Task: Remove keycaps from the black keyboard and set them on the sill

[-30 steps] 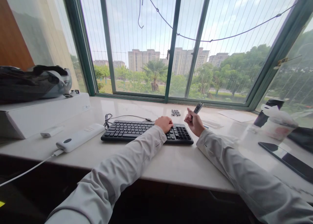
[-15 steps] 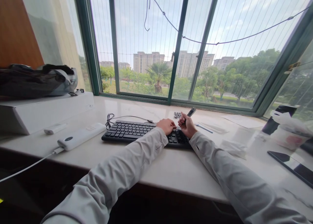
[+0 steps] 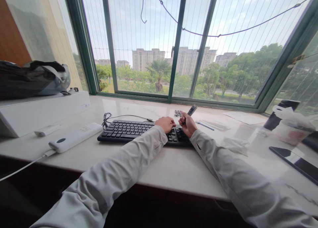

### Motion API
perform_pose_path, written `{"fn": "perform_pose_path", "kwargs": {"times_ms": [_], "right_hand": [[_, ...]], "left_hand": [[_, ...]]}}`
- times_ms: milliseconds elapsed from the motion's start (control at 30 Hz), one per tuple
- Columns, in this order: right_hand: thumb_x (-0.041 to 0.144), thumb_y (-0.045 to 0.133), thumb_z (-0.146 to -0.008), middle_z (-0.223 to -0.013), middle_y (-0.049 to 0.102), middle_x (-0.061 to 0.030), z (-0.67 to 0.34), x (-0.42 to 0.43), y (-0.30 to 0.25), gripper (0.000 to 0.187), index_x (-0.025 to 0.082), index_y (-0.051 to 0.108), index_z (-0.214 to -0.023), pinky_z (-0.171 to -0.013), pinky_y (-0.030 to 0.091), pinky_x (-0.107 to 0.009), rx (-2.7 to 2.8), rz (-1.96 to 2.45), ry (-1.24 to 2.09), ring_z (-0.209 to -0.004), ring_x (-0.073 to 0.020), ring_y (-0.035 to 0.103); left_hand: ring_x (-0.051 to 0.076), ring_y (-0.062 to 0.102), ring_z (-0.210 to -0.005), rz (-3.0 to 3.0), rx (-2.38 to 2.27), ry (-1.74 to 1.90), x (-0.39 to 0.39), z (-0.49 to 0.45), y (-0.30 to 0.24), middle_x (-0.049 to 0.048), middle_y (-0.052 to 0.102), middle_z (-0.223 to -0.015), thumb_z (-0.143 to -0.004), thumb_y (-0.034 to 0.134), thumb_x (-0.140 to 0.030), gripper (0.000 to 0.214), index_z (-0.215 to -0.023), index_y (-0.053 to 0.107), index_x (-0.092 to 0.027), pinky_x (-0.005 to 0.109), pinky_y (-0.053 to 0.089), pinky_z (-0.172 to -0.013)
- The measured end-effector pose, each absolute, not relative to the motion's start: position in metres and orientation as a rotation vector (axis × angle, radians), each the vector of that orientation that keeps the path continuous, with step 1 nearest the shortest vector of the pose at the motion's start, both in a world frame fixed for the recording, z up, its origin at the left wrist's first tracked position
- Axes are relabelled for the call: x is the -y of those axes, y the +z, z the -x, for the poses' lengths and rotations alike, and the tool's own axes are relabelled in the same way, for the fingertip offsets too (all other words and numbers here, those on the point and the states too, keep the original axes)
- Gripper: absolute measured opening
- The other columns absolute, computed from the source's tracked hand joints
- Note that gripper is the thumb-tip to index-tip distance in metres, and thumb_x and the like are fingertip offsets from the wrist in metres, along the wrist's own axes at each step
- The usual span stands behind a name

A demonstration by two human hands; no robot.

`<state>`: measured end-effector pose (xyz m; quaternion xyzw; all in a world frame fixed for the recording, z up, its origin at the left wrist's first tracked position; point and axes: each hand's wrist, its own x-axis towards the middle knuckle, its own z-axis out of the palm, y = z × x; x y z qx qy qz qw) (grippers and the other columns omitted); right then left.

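Observation:
A black keyboard (image 3: 129, 130) lies on the pale stone sill (image 3: 174, 165) with its cable coiled at the back left. My left hand (image 3: 166, 123) rests on the right part of the keyboard, fingers curled down onto the keys. My right hand (image 3: 187, 123) hovers over the keyboard's right end, closed around a dark pen-like tool (image 3: 191, 110) that points up and away. Several loose black keycaps (image 3: 178, 113) lie just behind the hands.
At left are a white power bank (image 3: 74, 138) with a white cable, a small white device (image 3: 46, 130), and a white box (image 3: 44, 112) with a dark bag on top. At right are a blue pen (image 3: 205, 125), a plastic bag (image 3: 290, 123) and a dark phone (image 3: 293, 161).
My right hand has moved left from beside the keyboard to over its right end, close to my left hand. The view has shifted slightly.

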<state>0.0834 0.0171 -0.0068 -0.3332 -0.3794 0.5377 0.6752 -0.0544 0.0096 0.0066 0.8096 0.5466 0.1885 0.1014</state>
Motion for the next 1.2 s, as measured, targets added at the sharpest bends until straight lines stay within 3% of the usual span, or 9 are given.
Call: {"fn": "perform_pose_path", "kwargs": {"times_ms": [267,500,867,1200], "right_hand": [[0.036,0.067,-0.076,-0.045,0.033,0.0079,-0.078,-0.020,-0.006,0.036,0.020,0.039,-0.059,-0.037,0.022,-0.024,0.852,0.867,1.150,-0.040,-0.0063,0.031],[0.035,0.065,-0.077,-0.046,0.036,0.0071,-0.069,-0.022,-0.011,0.033,0.020,0.042,-0.060,-0.040,0.024,-0.025,0.890,0.888,1.006,-0.042,-0.0066,0.033],[0.034,0.062,-0.079,-0.045,0.031,0.0083,-0.079,-0.024,-0.003,0.037,0.021,0.033,-0.060,-0.035,0.022,-0.022,0.901,0.905,1.248,-0.039,-0.0058,0.028],[0.027,0.061,-0.079,-0.047,0.029,0.0087,-0.073,-0.028,-0.007,0.033,0.021,0.034,-0.062,-0.035,0.022,-0.020,0.893,0.886,1.146,-0.039,-0.0053,0.026]], "left_hand": [[0.023,0.061,-0.102,-2.336,-1.710,0.482,-0.007,0.058,0.017,0.0049,0.068,-0.110,-0.080,0.057,-0.045,0.029,-0.100,0.071,-0.030,0.032,0.046,-0.085],[0.023,0.060,-0.104,-2.325,-1.665,0.428,-0.013,0.063,0.019,0.0046,0.068,-0.112,-0.079,0.058,-0.046,0.029,-0.099,0.072,-0.030,0.031,0.045,-0.086],[0.024,0.059,-0.106,-2.330,-1.667,0.415,-0.008,0.058,0.018,0.0049,0.067,-0.113,-0.079,0.058,-0.044,0.029,-0.100,0.071,-0.030,0.032,0.045,-0.087],[0.024,0.060,-0.106,-2.337,-1.694,0.403,-0.008,0.059,0.017,0.0055,0.067,-0.114,-0.079,0.057,-0.046,0.031,-0.102,0.070,-0.030,0.033,0.045,-0.087]]}}
